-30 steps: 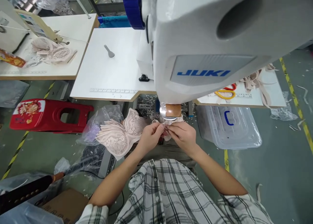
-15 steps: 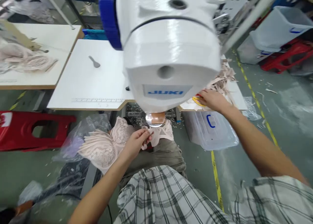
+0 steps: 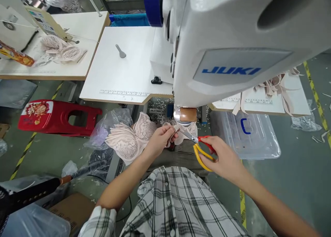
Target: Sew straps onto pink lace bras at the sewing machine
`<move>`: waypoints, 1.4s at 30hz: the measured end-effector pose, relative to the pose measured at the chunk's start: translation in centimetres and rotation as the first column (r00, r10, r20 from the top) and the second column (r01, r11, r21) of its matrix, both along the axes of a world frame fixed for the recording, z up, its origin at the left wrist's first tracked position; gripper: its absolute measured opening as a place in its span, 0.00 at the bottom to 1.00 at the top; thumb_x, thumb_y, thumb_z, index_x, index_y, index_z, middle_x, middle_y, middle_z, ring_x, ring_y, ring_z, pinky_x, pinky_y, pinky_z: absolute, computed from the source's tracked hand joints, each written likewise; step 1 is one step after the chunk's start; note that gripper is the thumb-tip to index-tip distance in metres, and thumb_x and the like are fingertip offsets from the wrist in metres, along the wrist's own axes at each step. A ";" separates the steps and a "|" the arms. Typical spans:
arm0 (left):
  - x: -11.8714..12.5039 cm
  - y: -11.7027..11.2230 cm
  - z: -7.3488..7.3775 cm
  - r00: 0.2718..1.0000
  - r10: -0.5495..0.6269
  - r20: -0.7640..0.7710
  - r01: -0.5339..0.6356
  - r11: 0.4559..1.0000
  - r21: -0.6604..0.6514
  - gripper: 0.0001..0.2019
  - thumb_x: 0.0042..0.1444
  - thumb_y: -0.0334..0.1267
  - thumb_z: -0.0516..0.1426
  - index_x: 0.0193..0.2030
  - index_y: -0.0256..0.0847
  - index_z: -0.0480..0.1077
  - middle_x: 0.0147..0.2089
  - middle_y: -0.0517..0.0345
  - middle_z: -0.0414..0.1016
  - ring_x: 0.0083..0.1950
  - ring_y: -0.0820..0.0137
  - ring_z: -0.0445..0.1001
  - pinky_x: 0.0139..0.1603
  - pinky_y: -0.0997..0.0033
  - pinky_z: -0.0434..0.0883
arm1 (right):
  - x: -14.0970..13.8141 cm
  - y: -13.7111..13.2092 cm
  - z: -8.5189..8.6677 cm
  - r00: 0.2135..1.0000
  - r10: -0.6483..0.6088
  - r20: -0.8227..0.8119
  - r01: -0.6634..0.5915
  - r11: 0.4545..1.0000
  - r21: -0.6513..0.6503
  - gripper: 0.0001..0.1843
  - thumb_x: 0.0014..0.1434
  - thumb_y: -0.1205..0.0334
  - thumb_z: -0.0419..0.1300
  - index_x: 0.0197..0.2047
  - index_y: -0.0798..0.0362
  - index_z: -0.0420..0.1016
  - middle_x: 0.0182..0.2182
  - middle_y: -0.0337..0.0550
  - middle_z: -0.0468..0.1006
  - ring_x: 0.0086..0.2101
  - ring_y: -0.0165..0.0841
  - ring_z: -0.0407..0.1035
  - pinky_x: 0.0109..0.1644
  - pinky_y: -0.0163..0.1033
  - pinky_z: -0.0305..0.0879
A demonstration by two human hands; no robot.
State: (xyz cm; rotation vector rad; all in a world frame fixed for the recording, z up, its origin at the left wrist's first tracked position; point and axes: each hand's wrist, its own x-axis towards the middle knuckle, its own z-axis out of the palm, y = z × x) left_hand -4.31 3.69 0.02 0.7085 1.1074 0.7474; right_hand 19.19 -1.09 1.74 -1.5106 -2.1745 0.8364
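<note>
Change noted: the scissors (image 3: pixel 194 139) have left the tabletop on the right and are now in the right hand (image 3: pixel 223 159), which half a second ago was reaching to them there. Thumb is at the yellow loop, fingers at the red one; the blades point at the left hand's fingertips. Left hand (image 3: pixel 161 137) pinches an edge of the pale lace piece (image 3: pixel 180 139), which hangs just below the sewing machine (image 3: pixel 186 87), over the lap. Judgement: handling has given way to a cutting stage — whether the blades have closed on material, cannot tell.

Stacked lace cups (image 3: pixel 122 145) lie to the left of the left hand; loose fabric strips (image 3: pixel 275 87) sit on the right tabletop.

Legible writing: "JUKI" in blue on the machine's nameplate (image 3: pixel 240 65). A ruler scale (image 3: pixel 124 93) runs along the table edge — numerals too small to read. Print on the orange packet (image 3: pixel 15 54) and the red stool's floral label (image 3: pixel 37 113): illegible.
</note>
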 end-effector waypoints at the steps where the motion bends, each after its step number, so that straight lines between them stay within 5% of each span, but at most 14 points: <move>1: 0.0 -0.1 0.1 1.000 -0.013 -0.025 0.014 1.000 0.023 0.15 0.55 0.48 0.60 0.28 0.37 0.71 0.27 0.60 0.69 0.26 0.77 0.62 0.25 0.77 0.59 | -0.4 0.4 -0.2 1.000 0.001 0.005 -0.001 1.000 0.006 0.19 0.58 0.58 0.59 0.53 0.51 0.71 0.43 0.50 0.78 0.28 0.34 0.72 0.30 0.41 0.73; 9: -0.2 0.0 0.7 0.989 -0.037 -0.147 0.047 0.997 0.067 0.11 0.55 0.40 0.55 0.25 0.38 0.69 0.27 0.60 0.69 0.27 0.75 0.62 0.30 0.74 0.62 | -0.5 1.7 -0.9 0.997 0.076 0.007 -0.075 0.997 -0.036 0.17 0.63 0.56 0.58 0.53 0.50 0.74 0.39 0.46 0.81 0.27 0.33 0.71 0.32 0.40 0.72; 13: -0.8 0.0 0.3 0.995 -0.003 -0.099 0.004 1.000 0.012 0.08 0.51 0.37 0.55 0.23 0.38 0.68 0.26 0.61 0.67 0.26 0.76 0.60 0.27 0.75 0.58 | 0.5 0.9 -0.6 0.999 -0.030 -0.013 0.028 0.993 -0.117 0.17 0.63 0.54 0.57 0.53 0.49 0.76 0.36 0.45 0.80 0.27 0.34 0.71 0.28 0.38 0.69; 17: -1.1 0.1 0.0 0.999 0.039 0.016 -0.039 0.999 -0.018 0.10 0.51 0.43 0.59 0.26 0.37 0.70 0.24 0.62 0.66 0.25 0.78 0.58 0.25 0.76 0.55 | 0.9 0.1 -0.5 0.989 -0.132 -0.069 0.117 0.975 -0.188 0.18 0.58 0.57 0.59 0.51 0.50 0.74 0.40 0.47 0.79 0.31 0.35 0.73 0.29 0.38 0.70; 23: -0.9 0.3 -0.6 0.991 0.108 0.084 -0.106 0.994 -0.022 0.22 0.44 0.54 0.67 0.21 0.39 0.65 0.18 0.67 0.60 0.21 0.80 0.53 0.23 0.77 0.52 | -0.4 0.2 -1.0 0.996 -0.077 -0.053 0.068 0.985 -0.156 0.20 0.54 0.59 0.59 0.50 0.51 0.72 0.42 0.48 0.78 0.32 0.35 0.73 0.34 0.41 0.72; 32: -1.1 0.2 0.1 0.987 0.059 -0.152 -0.035 0.987 0.155 0.18 0.53 0.51 0.62 0.24 0.38 0.70 0.24 0.61 0.70 0.26 0.76 0.63 0.29 0.75 0.62 | -3.2 2.2 -1.8 0.990 -0.093 -0.105 0.069 0.975 -0.210 0.23 0.53 0.55 0.61 0.52 0.52 0.74 0.39 0.47 0.78 0.28 0.34 0.71 0.33 0.41 0.71; 42: -1.4 -0.2 -0.6 0.975 0.102 -0.196 -0.066 0.981 0.184 0.18 0.57 0.51 0.59 0.25 0.39 0.69 0.24 0.63 0.66 0.28 0.75 0.64 0.29 0.75 0.60 | -2.1 2.0 -1.7 0.979 -0.135 -0.155 0.084 0.952 -0.295 0.19 0.58 0.54 0.61 0.52 0.47 0.80 0.44 0.45 0.82 0.38 0.38 0.77 0.38 0.41 0.75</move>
